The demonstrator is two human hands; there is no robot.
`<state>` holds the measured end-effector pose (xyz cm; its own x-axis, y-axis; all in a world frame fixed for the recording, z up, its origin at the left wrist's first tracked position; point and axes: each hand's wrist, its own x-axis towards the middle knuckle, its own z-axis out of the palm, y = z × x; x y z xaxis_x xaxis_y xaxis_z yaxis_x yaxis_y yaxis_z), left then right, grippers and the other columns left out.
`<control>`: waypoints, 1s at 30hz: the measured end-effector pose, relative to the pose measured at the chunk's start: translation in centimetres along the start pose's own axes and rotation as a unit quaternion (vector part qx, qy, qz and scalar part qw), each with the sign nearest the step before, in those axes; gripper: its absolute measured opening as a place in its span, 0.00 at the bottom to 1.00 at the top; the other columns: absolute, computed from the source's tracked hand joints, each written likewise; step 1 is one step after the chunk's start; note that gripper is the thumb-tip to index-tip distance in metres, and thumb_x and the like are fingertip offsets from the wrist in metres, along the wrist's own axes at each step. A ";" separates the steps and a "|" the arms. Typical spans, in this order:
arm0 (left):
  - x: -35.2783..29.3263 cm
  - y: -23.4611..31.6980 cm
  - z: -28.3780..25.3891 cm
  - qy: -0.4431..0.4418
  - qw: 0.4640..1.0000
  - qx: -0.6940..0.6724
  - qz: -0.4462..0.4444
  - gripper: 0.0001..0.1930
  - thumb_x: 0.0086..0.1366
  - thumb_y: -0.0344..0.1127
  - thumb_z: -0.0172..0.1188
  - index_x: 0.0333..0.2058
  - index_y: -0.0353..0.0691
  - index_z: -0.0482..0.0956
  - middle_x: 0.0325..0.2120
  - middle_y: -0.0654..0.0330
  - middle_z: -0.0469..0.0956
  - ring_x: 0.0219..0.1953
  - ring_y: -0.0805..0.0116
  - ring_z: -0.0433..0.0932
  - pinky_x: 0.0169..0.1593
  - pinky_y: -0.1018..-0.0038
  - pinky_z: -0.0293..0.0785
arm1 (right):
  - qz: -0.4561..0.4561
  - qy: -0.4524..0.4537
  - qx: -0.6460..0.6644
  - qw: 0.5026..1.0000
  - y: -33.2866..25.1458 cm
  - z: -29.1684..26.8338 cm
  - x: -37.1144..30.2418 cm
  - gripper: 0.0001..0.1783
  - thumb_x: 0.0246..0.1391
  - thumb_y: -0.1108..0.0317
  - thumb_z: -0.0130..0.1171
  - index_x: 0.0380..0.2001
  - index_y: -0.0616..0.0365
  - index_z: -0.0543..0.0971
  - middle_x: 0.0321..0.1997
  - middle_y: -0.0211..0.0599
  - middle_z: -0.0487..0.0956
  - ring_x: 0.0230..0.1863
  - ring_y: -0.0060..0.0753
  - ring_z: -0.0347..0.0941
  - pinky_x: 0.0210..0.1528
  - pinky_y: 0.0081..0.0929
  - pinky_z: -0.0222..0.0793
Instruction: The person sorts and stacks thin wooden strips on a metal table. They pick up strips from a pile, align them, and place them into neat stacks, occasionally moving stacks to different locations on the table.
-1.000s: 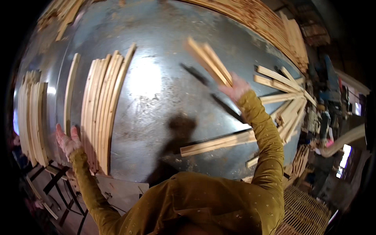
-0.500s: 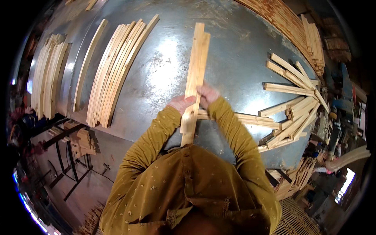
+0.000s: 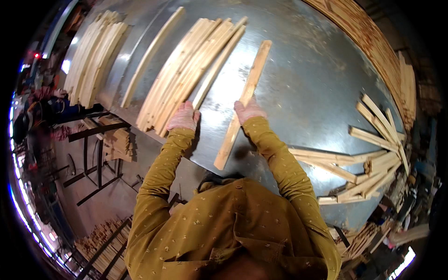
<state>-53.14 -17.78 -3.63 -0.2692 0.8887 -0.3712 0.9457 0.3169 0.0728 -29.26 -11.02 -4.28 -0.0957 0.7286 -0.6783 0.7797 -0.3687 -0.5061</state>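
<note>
My left hand [image 3: 184, 117] is closed around the near end of a pale wooden strip [image 3: 219, 65], which lies at a slant along the right side of a row of similar strips [image 3: 179, 77]. Its fingers also rest against that row. In my right hand [image 3: 250, 111] is a single wooden board [image 3: 256, 70], gripped near its middle with the thumb on top. The board slants from far right to near left over the metal table [image 3: 298, 88]. The fingers beneath it are hidden.
More strips lie bunched [image 3: 95, 58] at the far left, with one lone strip [image 3: 151, 56] beside them. Fanned-out wooden pieces [image 3: 373, 135] cover the right side. A long brown wooden panel [image 3: 354, 37] borders the table's far right. A dark metal stand [image 3: 100, 161] is at lower left.
The two boards held together have been parted. My left hand has moved left with one to the row, while my right hand keeps the other. The view has shifted.
</note>
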 end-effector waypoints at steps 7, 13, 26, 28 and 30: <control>6.7 -10.4 -6.0 0.239 0.966 -0.077 -0.055 0.34 0.66 0.62 0.49 0.57 0.40 0.72 0.50 0.46 0.77 0.56 0.47 0.72 0.60 0.62 0.68 | 0.010 -0.099 0.066 0.993 -14.3 3.0 1.7 0.57 0.61 0.38 0.47 0.70 0.63 0.27 0.62 0.64 0.70 0.52 0.52 0.77 0.60 0.41 0.70; 6.3 -13.4 -3.4 0.111 0.980 -0.139 -0.093 0.27 0.69 0.53 0.49 0.56 0.38 0.73 0.53 0.49 0.76 0.57 0.51 0.72 0.63 0.63 0.65 | -0.133 -0.182 -0.309 0.924 -0.7 -7.0 -6.7 0.53 0.58 0.33 0.49 0.73 0.49 0.40 0.75 0.49 0.50 0.75 0.51 0.47 0.76 0.45 0.39; -12.4 17.7 -1.1 -0.134 0.785 -0.586 0.153 0.31 0.63 0.45 0.63 0.59 0.33 0.67 0.53 0.45 0.72 0.56 0.55 0.72 0.60 0.63 0.69 | -0.112 0.128 -0.237 0.957 18.6 -21.7 -16.7 0.34 0.59 0.45 0.54 0.59 0.59 0.67 0.49 0.43 0.77 0.51 0.49 0.75 0.55 0.44 0.72; -13.5 22.6 1.6 -0.165 0.783 -0.566 0.198 0.38 0.64 0.45 0.60 0.67 0.32 0.55 0.57 0.44 0.69 0.58 0.52 0.69 0.60 0.61 0.67 | -0.312 0.082 -0.035 0.946 17.7 -25.4 -15.8 0.34 0.55 0.49 0.58 0.59 0.58 0.67 0.50 0.46 0.76 0.52 0.48 0.74 0.56 0.47 0.72; -13.8 27.0 2.1 -0.177 0.785 -0.460 0.376 0.48 0.60 0.51 0.64 0.69 0.33 0.48 0.60 0.46 0.66 0.59 0.54 0.68 0.61 0.65 0.66 | -0.484 0.010 0.167 0.859 17.1 -31.1 -13.2 0.35 0.52 0.52 0.61 0.58 0.58 0.67 0.50 0.48 0.74 0.53 0.47 0.73 0.56 0.49 0.73</control>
<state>-23.51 -22.23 1.47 0.5229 0.8431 -0.1258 0.2370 -0.0021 0.9715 4.63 -8.97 12.55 -0.5869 0.7949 0.1538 0.1197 0.2731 -0.9545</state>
